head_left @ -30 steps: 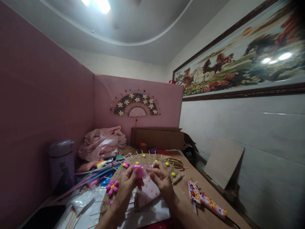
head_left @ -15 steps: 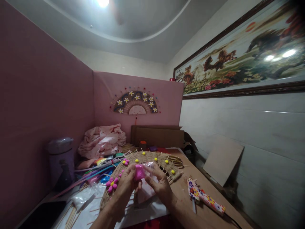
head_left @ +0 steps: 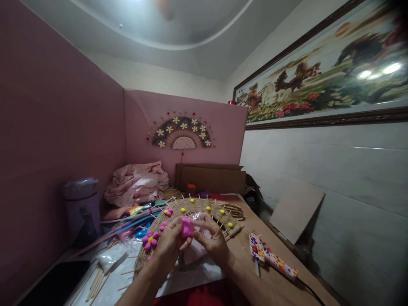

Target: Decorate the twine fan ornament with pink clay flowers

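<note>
a long framed painting (head_left: 318, 85) runs along the wall far off to the right of the hands, and a pink partition (head_left: 63, 127) closes the left and far sides. the brown table (head_left: 248, 261) lies under both hands. directly beneath and beyond them sits a half-round woven piece (head_left: 223, 214), edged with stick ends and dotted with yellow beads. a bundle of pink cloth (head_left: 137, 182) and a cardboard box (head_left: 210, 178) stand past it. a flower-patterned tool (head_left: 270, 258) lies just right of the right hand.

the left hand (head_left: 168, 245) and the right hand (head_left: 213, 241) meet above the woven piece, fingers curled in. both pinch the same pink lump (head_left: 187, 227) between thumb and fingertips, with the rest of each hand loosely closed. a bit of clear wrap seems to cling to the lump on the right hand's side, though that is hard to make out. a pink flower (head_left: 149, 239) with a yellow centre rests on the weave just left of the left hand.

the step in hand looks like working the lump between the fingertips. it looks soft, so further handling calls for light, even pressure from both sides.
</note>
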Tool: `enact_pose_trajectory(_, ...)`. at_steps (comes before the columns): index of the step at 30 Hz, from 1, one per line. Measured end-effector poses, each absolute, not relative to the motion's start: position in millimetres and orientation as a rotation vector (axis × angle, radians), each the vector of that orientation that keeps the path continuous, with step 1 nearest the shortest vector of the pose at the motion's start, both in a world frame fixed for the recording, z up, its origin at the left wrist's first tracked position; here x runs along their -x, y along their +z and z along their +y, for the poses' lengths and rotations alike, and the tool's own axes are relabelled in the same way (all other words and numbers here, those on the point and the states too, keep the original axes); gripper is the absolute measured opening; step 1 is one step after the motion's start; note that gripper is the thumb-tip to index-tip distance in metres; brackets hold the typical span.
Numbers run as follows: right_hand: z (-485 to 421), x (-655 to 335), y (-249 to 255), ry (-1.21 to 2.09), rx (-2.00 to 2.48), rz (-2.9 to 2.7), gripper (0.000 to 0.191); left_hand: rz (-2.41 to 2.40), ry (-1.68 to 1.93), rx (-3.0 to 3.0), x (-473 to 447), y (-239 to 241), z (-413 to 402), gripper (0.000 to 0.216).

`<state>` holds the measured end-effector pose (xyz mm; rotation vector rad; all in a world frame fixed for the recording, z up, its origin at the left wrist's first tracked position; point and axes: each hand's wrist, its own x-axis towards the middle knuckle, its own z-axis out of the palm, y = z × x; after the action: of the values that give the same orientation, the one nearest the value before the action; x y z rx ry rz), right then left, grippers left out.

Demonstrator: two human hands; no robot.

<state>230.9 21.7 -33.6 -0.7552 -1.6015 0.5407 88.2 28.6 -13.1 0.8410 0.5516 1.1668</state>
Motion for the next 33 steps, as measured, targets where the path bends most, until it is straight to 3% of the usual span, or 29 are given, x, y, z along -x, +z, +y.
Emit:
enact_pose_trajectory(6,21,-232,-35,0.603,0.758,-1.580,0.032,0.511,1.140,-0.879,-88,-10,30,0.030)
enact_pose_trajectory(14,21,-235,-31,0.690,0.776,-1.477,0.028,0.782,1.376,-1.173,-78,-18,42,0.030)
enact_pose_trajectory(26,22,-235,-31,0.858,0.743,-1.401,0.027,0.873,1.407,-1.376,-76,-11,38,0.027)
enact_pose_trajectory(33,21,-235,-30,0.753,0.764,-1.404,0.020,0.870,1.409,-1.329,-80,-13,36,0.028)
